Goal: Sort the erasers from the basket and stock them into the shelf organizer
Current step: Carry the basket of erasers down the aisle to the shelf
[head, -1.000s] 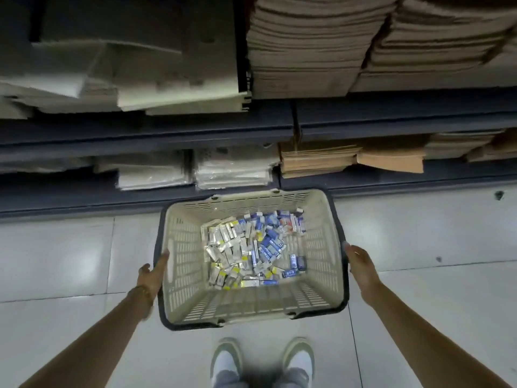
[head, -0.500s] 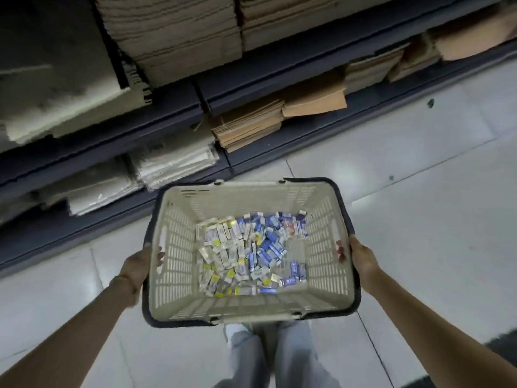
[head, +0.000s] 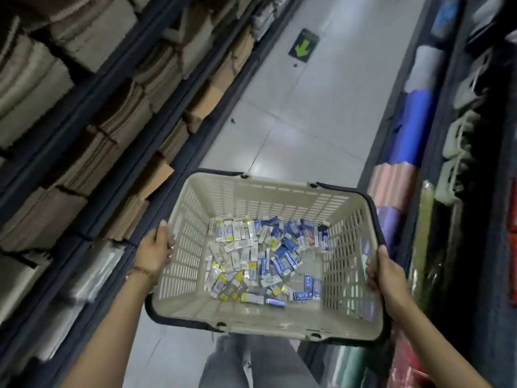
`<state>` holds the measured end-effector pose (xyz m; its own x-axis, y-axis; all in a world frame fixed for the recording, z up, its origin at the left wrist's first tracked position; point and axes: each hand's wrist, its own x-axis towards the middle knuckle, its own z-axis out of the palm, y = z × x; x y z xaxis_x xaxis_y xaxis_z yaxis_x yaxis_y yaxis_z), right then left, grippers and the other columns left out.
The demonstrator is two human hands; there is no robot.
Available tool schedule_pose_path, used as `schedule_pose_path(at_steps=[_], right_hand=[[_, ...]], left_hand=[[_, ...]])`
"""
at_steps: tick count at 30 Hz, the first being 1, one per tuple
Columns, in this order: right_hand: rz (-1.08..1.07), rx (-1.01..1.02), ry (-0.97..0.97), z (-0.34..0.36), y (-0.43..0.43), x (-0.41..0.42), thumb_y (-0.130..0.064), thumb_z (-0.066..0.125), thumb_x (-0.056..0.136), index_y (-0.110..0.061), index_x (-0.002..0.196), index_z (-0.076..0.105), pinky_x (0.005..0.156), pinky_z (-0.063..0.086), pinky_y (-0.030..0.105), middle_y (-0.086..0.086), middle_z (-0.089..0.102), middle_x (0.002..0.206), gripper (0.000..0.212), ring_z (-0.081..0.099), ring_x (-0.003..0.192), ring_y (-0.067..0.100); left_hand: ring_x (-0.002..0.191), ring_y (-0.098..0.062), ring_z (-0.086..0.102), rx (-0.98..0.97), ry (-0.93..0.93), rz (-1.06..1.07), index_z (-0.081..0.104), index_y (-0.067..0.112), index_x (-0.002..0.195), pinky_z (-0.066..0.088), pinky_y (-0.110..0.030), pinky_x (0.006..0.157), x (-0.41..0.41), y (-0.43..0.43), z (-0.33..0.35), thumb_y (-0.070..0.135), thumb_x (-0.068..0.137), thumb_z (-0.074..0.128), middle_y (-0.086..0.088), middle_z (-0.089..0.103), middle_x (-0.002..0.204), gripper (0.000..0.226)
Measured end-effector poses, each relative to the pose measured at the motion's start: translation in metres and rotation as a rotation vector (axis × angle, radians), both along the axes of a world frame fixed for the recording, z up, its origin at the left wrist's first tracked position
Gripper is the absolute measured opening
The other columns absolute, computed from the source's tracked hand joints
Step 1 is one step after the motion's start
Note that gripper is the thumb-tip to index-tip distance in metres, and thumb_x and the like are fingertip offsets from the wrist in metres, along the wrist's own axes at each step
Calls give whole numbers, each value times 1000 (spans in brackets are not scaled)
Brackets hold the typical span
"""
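A person holds a cream plastic basket [head: 190, 247] out in front of the body, one hand on each short side. The left hand [head: 155, 253] clasps the left rim with its fingers curled over the edge and into the basket. The right hand [head: 387, 275] clasps the right rim, thumb on top and the other fingers wrapped round the outside. The dark carry handles lie folded down along the rim. The two-sided hold therefore looks chosen to keep the basket level and the view into it open, which a swinging handle would not allow.

The erasers [head: 263, 256] lie loose in a shallow heap on the bottom of the basket. White and yellow wrappers are mostly to the left and blue ones mostly to the right, with the two kinds mixed in the middle, so the sorting is not yet done.

The basket hangs over the person's legs [head: 251, 359] above the tiled floor [head: 307, 107] of a narrow aisle. On the left run dark shelves [head: 84, 113] stacked with brown and white paper; on the right stand coloured rolls [head: 411, 121]. A green arrow sign [head: 303, 46] sits on the floor at the far end.

No shelf organizer is in view, so I judge this a carrying step: the erasers must reach it before any can be stocked. With both hands occupied, the basket will likely need setting down first.
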<state>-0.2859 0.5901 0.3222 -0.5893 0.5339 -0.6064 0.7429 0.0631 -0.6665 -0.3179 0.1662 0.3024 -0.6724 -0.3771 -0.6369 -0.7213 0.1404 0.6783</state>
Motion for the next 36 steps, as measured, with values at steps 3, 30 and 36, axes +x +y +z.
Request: schedule_pose_path(at_steps=[3, 30, 36], right_hand=[[-69, 1, 70, 35, 28, -7, -43, 38, 98, -11, 69, 59, 39, 32, 16, -7, 43, 38, 48, 37, 33, 7], [-428, -171, 300, 113, 189, -465, -45, 34, 99, -11, 80, 60, 37, 26, 14, 2, 33, 49, 47, 29, 32, 7], [-387, -177, 258, 111, 278, -613, -48, 34, 98, -12, 80, 59, 36, 25, 17, -4, 33, 40, 48, 28, 30, 7]], left_hand=[[47, -16, 41, -6, 54, -57, 56, 11, 70, 34, -17, 40, -50, 29, 41, 48, 96, 41, -5, 47, 57, 47], [38, -8, 37, -2, 195, -357, 58, 14, 72, 29, -16, 37, -650, 250, 172, 42, 95, 43, -1, 42, 59, 40], [47, -15, 33, 35, 158, -326, 54, 15, 68, 27, -25, 49, -777, 326, 161, 43, 95, 41, -1, 40, 57, 42]])
